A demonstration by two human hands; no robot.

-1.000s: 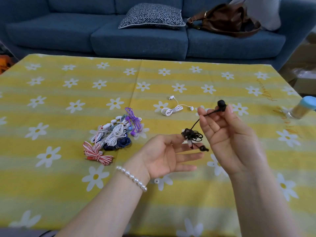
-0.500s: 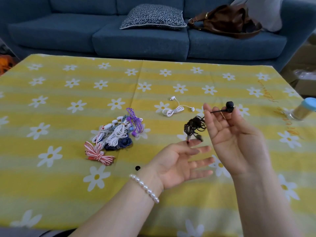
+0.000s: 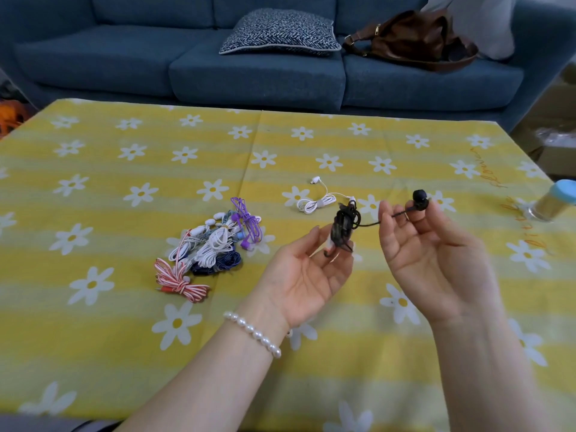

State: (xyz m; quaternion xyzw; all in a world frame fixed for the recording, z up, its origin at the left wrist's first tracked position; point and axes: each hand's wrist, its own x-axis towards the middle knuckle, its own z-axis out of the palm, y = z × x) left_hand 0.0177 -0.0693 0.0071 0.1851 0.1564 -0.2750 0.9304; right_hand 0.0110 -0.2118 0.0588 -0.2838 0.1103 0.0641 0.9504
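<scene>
A black earphone is stretched between both hands above the yellow daisy tablecloth [image 3: 124, 338]. Its tangled cord bundle [image 3: 344, 227] sits at the fingertips of my left hand [image 3: 307, 275], which is palm up and pinches the bundle's lower end. From there a short length of cord runs right to my right hand [image 3: 436, 254]. That hand pinches the cord just below the black earbud [image 3: 419, 199], which sticks up above the fingers. The bundle is blurred, so the exact finger contact is hard to read.
A pile of coiled earphones [image 3: 215, 244] in white, purple, blue and red-striped lies left of my left hand. One white earphone [image 3: 316, 204] lies behind the bundle. A blue-lidded jar [image 3: 554, 204] lies at the right edge. Beyond the table are a blue sofa [image 3: 249, 76], a cushion and a brown bag.
The bundle hung from my right hand above an open left palm. My left hand has risen and taken hold of it, and the cord between the hands now runs sideways.
</scene>
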